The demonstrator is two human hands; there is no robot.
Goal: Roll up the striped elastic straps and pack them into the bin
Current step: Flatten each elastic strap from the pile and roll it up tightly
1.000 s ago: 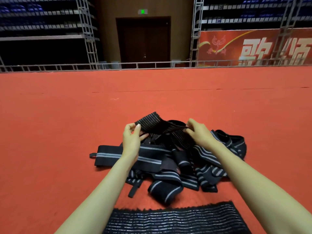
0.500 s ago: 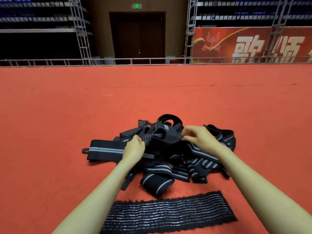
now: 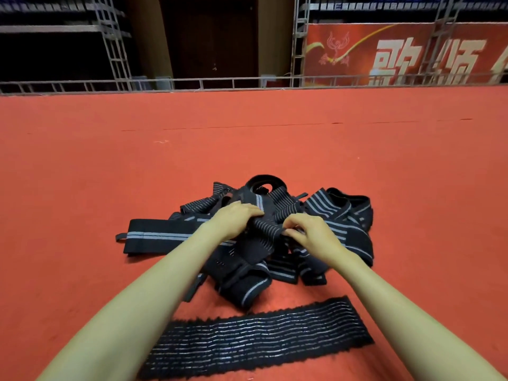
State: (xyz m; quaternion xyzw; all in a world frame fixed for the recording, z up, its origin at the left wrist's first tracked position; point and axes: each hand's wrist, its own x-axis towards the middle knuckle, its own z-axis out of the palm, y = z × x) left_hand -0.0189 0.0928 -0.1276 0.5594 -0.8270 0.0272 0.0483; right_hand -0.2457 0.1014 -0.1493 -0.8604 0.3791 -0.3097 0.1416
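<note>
My left fingers (image 3: 254, 213) curl over one end of a thin-striped strap (image 3: 268, 229) and my right fingers (image 3: 292, 231) pinch its near edge, so the left hand (image 3: 235, 220) and right hand (image 3: 312, 236) are both clamped on the same piece, close together with a short bunched span between them. The strap sits on top of the pile (image 3: 341, 215), not yet pulled free. It looks light, soft and stretchy to me: it wrinkles where I hold it and sags into the heap, so I expect no stiffness to help a roll keep its shape. I judge the best hold is at one short end, flattened between thumb and fingers, with tension kept on so the coil stays tight. The knit should grip rather than slip, but it may snag its neighbours in the tangle. Nearer to me a flat strap (image 3: 255, 339) lies spread on the red floor (image 3: 82, 188). No bin shows.
</note>
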